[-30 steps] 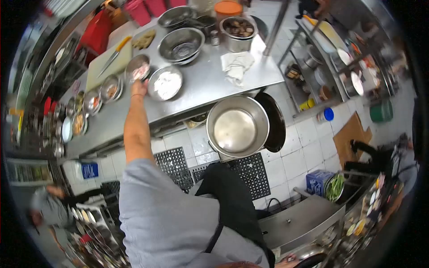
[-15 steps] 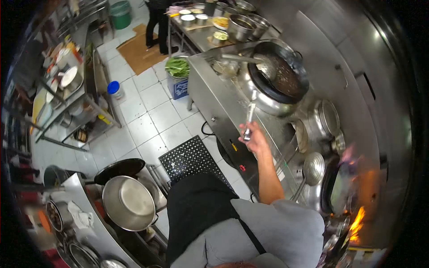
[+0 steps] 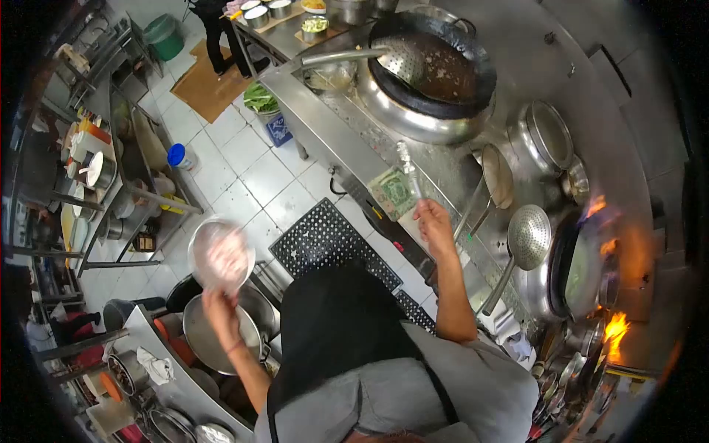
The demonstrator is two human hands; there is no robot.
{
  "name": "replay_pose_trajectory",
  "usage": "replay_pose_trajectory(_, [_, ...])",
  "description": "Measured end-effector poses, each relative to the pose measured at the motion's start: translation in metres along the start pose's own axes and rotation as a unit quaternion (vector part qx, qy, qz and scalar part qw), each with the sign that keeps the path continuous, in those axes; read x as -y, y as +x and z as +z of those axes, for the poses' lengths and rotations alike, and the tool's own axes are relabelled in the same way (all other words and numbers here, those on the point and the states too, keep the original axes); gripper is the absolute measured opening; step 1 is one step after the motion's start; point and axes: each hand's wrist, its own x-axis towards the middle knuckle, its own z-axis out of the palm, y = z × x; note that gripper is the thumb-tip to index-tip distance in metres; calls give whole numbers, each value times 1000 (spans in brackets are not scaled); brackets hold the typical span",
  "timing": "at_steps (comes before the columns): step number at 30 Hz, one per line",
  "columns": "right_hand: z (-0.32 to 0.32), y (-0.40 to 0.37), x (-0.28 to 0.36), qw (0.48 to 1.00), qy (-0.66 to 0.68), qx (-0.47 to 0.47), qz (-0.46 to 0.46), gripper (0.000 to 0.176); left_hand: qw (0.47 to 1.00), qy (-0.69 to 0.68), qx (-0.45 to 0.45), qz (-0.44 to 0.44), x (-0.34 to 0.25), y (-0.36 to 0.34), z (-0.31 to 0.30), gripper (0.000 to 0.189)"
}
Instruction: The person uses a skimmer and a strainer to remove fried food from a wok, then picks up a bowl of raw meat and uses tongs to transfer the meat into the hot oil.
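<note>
My left hand (image 3: 221, 306) grips the near edge of a round bowl (image 3: 198, 247), blurred by motion, with pale pink pieces of food (image 3: 227, 258) in it. The bowl is above the floor, just past a large metal pot (image 3: 193, 325). My right hand (image 3: 434, 221) is closed round the lower end of a slim silvery utensil (image 3: 410, 171), whose kind I cannot tell. Its far end points toward a wok (image 3: 402, 100) of dark, bubbling liquid. A perforated ladle (image 3: 405, 63) lies across that wok. Near my right fingers, a green-printed flat packet (image 3: 390, 193) is at the counter's edge.
Flames (image 3: 614, 332) rise beside a second wok (image 3: 554, 273) on the right. A skimmer (image 3: 529, 236) and a strainer (image 3: 498, 177) lie on the steel counter. A black rubber mat (image 3: 332, 240) covers part of the tiled floor. Another person's legs (image 3: 218, 44) are at the back.
My left hand has come into view with the bowl of food. My right hand still holds the utensil, with its fingers more closed. The view has shifted, and the green-printed packet now shows.
</note>
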Motion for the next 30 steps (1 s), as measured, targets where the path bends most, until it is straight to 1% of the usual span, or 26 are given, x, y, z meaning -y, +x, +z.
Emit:
replay_pose_trajectory(1, [-8,-4,4,1000,1,-25,-15,28,999,-17,39,-33,4,4,40,14])
replay_pose_trajectory(2, [-20,-9,5,1000,0,-27,-11,27,993,13,113,-30,12,10,66,13])
replay_pose_trajectory(3, [-28,-12,1,1000,2,-23,-7,27,988,30,147,-36,22,17,98,11])
replay_pose_trajectory(4, [-35,-13,-3,993,-91,-48,-52,29,988,6,147,-38,26,16,136,14])
replay_pose_trajectory(5, [-40,-14,-6,976,-183,-71,-97,33,976,77,200,-38,21,16,165,14])
replay_pose_trajectory(6, [-41,-17,-5,977,-181,-68,-94,33,970,68,233,-20,24,14,192,13])
replay_pose_trajectory(8, [-39,-27,9,924,-302,-89,-219,37,956,69,286,-6,25,7,230,9])
replay_pose_trajectory(9, [-39,-31,24,924,-300,-92,-218,37,953,83,293,-12,25,3,246,8])
replay_pose_trajectory(11, [-33,-41,65,855,-456,-48,-240,40,940,81,330,-2,22,-3,268,8])
replay_pose_trajectory(12, [-24,-45,80,829,-478,-74,-282,37,938,82,336,-4,19,-8,276,8])
replay_pose_trajectory(13, [-19,-45,93,828,-480,-78,-280,37,935,85,344,4,15,-12,284,9])
replay_pose_trajectory(15, [-5,-39,112,770,-563,-45,-297,29,932,84,352,10,11,-18,293,10])
replay_pose_trajectory(16, [9,-25,115,729,-592,-31,-342,24,928,63,368,20,8,-14,299,10])
replay_pose_trajectory(17, [13,-20,118,727,-595,-33,-340,24,922,47,382,29,4,-15,303,11])
replay_pose_trajectory(18, [19,-16,121,723,-604,-33,-333,23,925,39,377,24,-2,-16,307,10])
replay_pose_trajectory(21, [32,-21,148,707,-629,-44,-321,22,925,35,379,24,2,15,314,10])
replay_pose_trajectory(22, [33,-23,158,713,-611,-75,-334,22,924,27,381,8,-1,23,318,15])
replay_pose_trajectory(23, [33,-22,168,718,-594,-102,-349,23,925,11,380,8,-1,32,322,15])
replay_pose_trajectory(24, [32,-18,178,717,-594,-131,-341,23,926,12,378,-3,3,43,324,15])
replay_pose_trajectory(25, [31,-12,190,712,-596,-164,-333,25,926,15,378,-14,7,53,328,15])
replay_pose_trajectory(26, [31,-2,205,690,-620,-191,-321,26,927,10,375,-19,9,63,329,13])
replay_pose_trajectory(27, [31,10,222,667,-642,-221,-307,26,924,1,381,-21,9,70,327,13])
replay_pose_trajectory(29, [28,46,245,661,-667,-269,-215,28,919,-23,388,-71,5,80,325,11])
replay_pose_trajectory(30, [21,73,249,640,-691,-286,-176,27,918,-20,388,-73,4,84,325,10])
